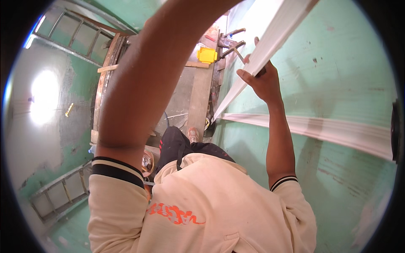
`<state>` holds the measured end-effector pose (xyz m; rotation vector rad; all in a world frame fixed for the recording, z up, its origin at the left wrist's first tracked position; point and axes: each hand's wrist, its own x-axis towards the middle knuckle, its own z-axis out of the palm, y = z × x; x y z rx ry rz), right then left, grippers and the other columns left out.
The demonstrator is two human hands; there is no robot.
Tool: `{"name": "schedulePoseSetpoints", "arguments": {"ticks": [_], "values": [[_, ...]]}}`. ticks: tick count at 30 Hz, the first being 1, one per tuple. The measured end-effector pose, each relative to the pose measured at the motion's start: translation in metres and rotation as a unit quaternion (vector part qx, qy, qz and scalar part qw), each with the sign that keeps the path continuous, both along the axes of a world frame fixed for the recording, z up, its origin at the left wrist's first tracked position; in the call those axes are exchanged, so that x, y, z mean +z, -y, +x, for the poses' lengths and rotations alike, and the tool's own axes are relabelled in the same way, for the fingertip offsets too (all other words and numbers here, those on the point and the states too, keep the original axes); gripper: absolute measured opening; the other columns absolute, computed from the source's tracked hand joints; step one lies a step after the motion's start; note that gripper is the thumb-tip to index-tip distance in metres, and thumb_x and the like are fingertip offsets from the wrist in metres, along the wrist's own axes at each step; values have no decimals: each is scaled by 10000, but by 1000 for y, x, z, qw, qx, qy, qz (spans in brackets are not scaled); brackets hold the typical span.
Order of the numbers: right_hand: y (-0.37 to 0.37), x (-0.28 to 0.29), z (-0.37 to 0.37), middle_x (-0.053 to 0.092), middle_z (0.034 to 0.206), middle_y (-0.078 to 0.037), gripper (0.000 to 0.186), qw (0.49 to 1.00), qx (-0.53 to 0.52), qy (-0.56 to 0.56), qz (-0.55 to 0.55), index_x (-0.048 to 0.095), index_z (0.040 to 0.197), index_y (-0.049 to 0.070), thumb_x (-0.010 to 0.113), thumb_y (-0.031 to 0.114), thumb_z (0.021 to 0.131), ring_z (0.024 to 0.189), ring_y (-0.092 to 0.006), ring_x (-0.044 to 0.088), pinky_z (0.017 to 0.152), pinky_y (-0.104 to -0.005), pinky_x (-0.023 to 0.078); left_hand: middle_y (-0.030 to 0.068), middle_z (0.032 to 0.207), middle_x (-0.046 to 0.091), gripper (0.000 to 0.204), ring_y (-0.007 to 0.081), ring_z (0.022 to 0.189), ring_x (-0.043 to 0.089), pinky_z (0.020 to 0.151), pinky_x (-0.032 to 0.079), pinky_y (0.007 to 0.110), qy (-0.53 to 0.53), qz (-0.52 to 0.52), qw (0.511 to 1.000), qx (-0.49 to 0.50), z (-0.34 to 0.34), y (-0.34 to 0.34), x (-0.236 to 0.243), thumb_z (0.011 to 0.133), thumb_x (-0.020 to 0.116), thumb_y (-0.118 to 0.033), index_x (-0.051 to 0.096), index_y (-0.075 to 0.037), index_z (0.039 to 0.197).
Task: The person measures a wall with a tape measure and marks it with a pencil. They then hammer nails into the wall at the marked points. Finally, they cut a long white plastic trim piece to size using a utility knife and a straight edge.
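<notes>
My left forearm (130,84) stretches up across the middle to the top edge, its hand out of sight. My right hand (263,84) grips a long white moulding strip (278,29) at the right, thumb and fingers round its edge, some fingers partly hidden behind it. The strip runs diagonally from the top right down toward the planks beside my feet. A second white moulding (320,130) crosses the green wall (346,67) below my right hand. A thin bar (237,52) shows just left of the gripped strip, near my fingertips.
I stand on a plank platform (198,92) with a wooden crosspiece (107,68). A yellow plastic item (207,55) lies on its far part. One metal ladder (67,38) is at upper left, another (59,192) at lower left. A bright light (44,97) shines at left.
</notes>
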<state>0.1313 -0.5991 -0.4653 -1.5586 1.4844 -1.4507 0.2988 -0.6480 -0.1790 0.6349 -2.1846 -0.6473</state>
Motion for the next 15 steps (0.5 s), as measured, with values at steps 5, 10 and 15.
{"name": "schedulePoseSetpoints", "arguments": {"ticks": [5,10,15], "values": [[-6,5,31,673,1084,-71,704,995,-81,-56,16,486,1410,3,847,100,814,953,-141,644,836,-306,551,180,1059,703,328,345,948,696,859,552,414,-30,-165,974,151,51,160,-227,980,654,-211,629,28,1204],[23,15,61,688,1094,-98,845,990,-107,-81,32,430,1496,-55,838,80,769,958,-194,633,868,-346,529,283,1184,680,366,427,1127,649,929,518,512,183,283,933,130,95,116,-555,838,588,-63,659,-11,1193],[46,42,94,664,1079,-84,1046,989,-106,-106,-12,205,1644,-10,796,223,812,910,-179,600,799,-296,519,255,1482,525,1004,403,1395,489,1169,405,431,180,418,882,-125,78,56,-629,710,825,-124,347,-74,1591]]}}
